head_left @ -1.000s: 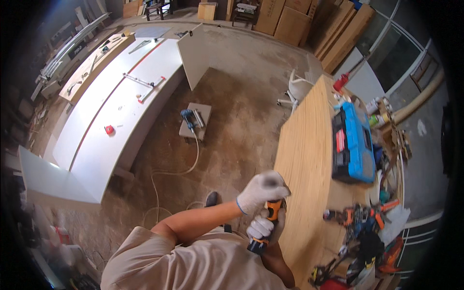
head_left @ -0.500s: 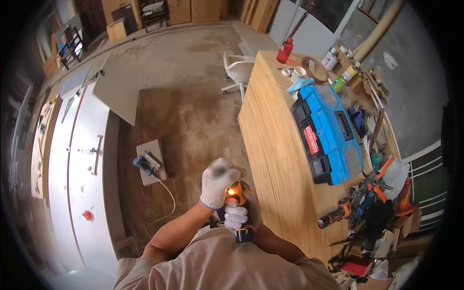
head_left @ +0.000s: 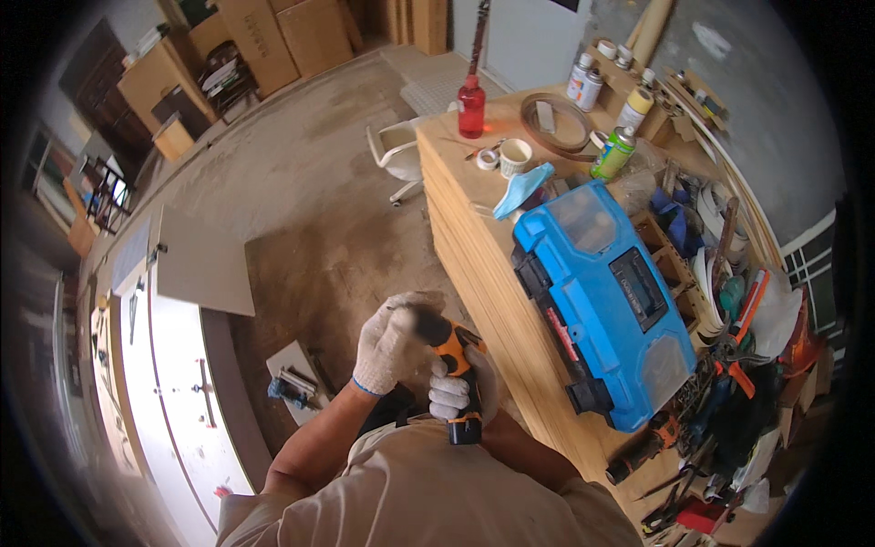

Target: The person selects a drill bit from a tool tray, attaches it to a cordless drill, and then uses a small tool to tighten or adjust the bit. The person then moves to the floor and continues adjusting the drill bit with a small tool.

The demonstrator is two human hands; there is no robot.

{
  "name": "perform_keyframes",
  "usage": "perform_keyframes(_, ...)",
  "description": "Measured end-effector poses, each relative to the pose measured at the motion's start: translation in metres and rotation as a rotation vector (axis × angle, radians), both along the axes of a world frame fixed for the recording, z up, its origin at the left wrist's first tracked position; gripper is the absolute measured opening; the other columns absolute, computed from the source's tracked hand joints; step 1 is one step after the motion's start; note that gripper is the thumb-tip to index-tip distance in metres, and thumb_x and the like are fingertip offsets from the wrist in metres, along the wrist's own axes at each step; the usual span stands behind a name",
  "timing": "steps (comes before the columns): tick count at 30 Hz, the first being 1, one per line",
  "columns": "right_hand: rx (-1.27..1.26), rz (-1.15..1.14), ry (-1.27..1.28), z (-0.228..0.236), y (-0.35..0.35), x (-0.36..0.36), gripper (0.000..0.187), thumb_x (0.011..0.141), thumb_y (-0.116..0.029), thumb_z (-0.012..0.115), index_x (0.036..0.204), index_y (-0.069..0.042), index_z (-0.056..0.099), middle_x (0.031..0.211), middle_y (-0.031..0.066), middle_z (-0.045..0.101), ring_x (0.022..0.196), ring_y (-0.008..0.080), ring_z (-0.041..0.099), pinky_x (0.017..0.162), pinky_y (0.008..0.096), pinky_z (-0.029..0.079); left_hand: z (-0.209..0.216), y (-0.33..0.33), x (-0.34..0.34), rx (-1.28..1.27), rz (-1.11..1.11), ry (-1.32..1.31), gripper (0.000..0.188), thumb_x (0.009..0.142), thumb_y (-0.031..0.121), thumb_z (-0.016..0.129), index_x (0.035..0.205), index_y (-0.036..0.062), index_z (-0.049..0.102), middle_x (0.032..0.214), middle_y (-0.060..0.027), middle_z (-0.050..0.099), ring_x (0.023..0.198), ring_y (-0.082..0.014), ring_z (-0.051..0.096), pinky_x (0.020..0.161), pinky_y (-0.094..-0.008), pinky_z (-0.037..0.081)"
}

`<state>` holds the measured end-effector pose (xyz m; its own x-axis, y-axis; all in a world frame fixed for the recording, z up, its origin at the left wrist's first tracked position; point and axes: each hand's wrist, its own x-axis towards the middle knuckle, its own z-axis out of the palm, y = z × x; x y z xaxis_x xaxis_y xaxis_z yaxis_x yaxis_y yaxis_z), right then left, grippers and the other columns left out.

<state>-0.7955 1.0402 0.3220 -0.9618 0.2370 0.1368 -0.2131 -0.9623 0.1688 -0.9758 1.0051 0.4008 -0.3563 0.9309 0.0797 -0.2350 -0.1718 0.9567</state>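
Drill (head_left: 453, 354), nose toward left hand (head_left: 386, 345), long axis slanting

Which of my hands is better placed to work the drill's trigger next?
Probably your right hand: it grips the orange-and-black drill by its handle, while your left hand is up at the front end.

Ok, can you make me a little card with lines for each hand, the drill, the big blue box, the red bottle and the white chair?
left hand: gloved, at the front end of the drill
right hand: gloved, wrapped around the drill's handle
drill colours: orange and black
blue toolbox: shut, on the wooden worktop
red bottle: upright, worktop's far end
white chair: on the floor, near that end
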Motion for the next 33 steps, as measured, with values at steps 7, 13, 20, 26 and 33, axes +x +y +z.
perform_keyframes(7,-0.016,-0.271,-0.009,-0.002,0.028,0.012,0.063,0.107,-0.064,0.062,0.124,-0.003,0.07,0.068,-0.0052,0.055,0.055,0.0093,0.049,0.056,0.0305,0.04,-0.001,0.086,0.015,-0.062,-0.16,0.075,0.053,0.119,0.044,0.051,0.131,-0.0039,0.07,0.118,-0.0142,0.079,0.104,-0.0205,0.074,0.097,-0.0363,0.059)
perform_keyframes(13,0.006,-0.497,-0.005,-0.005,0.045,-0.004,0.067,0.109,-0.066,0.06,0.132,-0.004,0.072,0.07,-0.0104,0.047,0.053,0.0053,0.038,0.052,0.0263,0.031,-0.024,0.145,0.005,-0.062,-0.495,-0.268,0.036,0.118,0.023,0.054,0.137,-0.0038,0.068,0.133,-0.0146,0.076,0.126,-0.0214,0.071,0.109,-0.0368,0.056)
perform_keyframes(20,-0.129,-0.608,-0.148,-0.015,0.056,-0.055,0.063,0.11,-0.067,0.058,0.12,-0.006,0.071,0.068,-0.0113,0.043,0.051,0.0034,0.035,0.05,0.0248,0.033,-0.053,0.18,-0.003,-0.261,-0.465,-0.369,0.012,0.102,0.01,0.078,0.105,0.0016,0.07,0.093,-0.0039,0.075,0.075,-0.0093,0.064,0.067,-0.0255,0.053)
perform_keyframes(26,-0.219,-0.633,-0.244,-0.021,0.067,-0.09,0.06,0.11,-0.064,0.06,0.118,-0.005,0.069,0.068,-0.0107,0.044,0.051,0.0037,0.037,0.051,0.0239,0.034,-0.085,0.195,-0.049,-0.305,-0.496,-0.367,0.017,0.106,0.013,0.071,0.117,0.0007,0.068,0.107,-0.0069,0.075,0.093,-0.0126,0.066,0.081,-0.031,0.057)
perform_keyframes(33,-0.207,-0.739,-0.51,-0.017,0.075,-0.104,0.057,0.109,-0.059,0.066,0.126,-0.005,0.068,0.069,-0.0085,0.052,0.054,0.0065,0.043,0.057,0.0283,0.041,-0.099,0.222,-0.101,-0.093,-0.568,0.124,0.032,0.111,0.026,0.061,0.126,-0.0012,0.068,0.111,-0.0133,0.073,0.103,-0.029,0.07,0.091,-0.0396,0.056)
